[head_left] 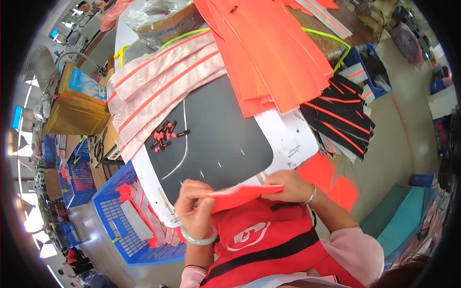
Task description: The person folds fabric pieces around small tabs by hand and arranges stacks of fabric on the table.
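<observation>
A coral-orange piece of fabric (235,197) with a pale upper edge stretches between my two hands in front of my red apron. My left hand (194,204) pinches its left end, thumb and fingers pressed together. At the other end, my right hand (290,187) grips the fabric with its fingers curled. Just beyond my hands lies a dark grey board (225,129) set in a white tabletop (288,134). Small black-and-coral tabs (166,137) are heaped on the board's left part.
Orange fabric panels (273,57) are stacked at the far side, beside pale strips with coral stripes (163,91). Black striped pieces (341,115) hang off the right edge. A blue basket (127,240) of cut pieces stands at lower left. A plastic-wrapped bundle (165,24) sits behind.
</observation>
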Demonstrator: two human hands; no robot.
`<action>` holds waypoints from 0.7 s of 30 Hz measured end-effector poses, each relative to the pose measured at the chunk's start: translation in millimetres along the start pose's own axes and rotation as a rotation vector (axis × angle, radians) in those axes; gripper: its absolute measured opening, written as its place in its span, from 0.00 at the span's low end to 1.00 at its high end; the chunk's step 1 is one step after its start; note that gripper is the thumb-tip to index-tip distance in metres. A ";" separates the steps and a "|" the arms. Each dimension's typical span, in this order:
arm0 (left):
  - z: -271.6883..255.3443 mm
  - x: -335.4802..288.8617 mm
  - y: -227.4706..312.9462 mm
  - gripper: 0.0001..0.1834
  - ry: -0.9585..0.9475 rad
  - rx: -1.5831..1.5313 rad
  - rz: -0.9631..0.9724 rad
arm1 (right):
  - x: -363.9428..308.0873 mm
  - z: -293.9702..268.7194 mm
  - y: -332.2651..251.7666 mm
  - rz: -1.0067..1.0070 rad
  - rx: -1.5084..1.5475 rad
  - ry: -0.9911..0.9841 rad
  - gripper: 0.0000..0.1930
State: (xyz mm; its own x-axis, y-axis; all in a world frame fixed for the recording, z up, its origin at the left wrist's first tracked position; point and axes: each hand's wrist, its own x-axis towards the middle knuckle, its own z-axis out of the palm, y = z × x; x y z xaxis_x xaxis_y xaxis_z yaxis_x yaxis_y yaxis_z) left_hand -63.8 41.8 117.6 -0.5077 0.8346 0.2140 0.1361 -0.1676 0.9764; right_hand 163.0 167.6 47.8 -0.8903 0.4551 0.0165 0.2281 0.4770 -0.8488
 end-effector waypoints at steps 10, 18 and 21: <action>-56.8 27.7 -80.3 0.12 0.056 0.034 -0.322 | 142.6 -158.8 -42.6 0.273 0.425 0.261 0.33; -63.6 20.6 -116.3 0.32 -0.098 1.039 0.039 | 349.6 -290.9 23.9 -0.146 -0.648 0.720 0.34; -69.2 -3.8 -123.2 0.38 -0.132 1.214 -0.116 | 393.9 -157.4 6.6 -0.073 -0.603 0.223 0.38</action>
State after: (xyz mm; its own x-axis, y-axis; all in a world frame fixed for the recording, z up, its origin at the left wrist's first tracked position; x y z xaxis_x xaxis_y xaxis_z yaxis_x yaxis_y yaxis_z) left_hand -137.5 23.0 -1.5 -0.4891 0.8705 0.0541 0.8360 0.4502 0.3136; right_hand -124.1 468.3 131.9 -0.8237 0.5194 0.2276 0.4090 0.8221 -0.3960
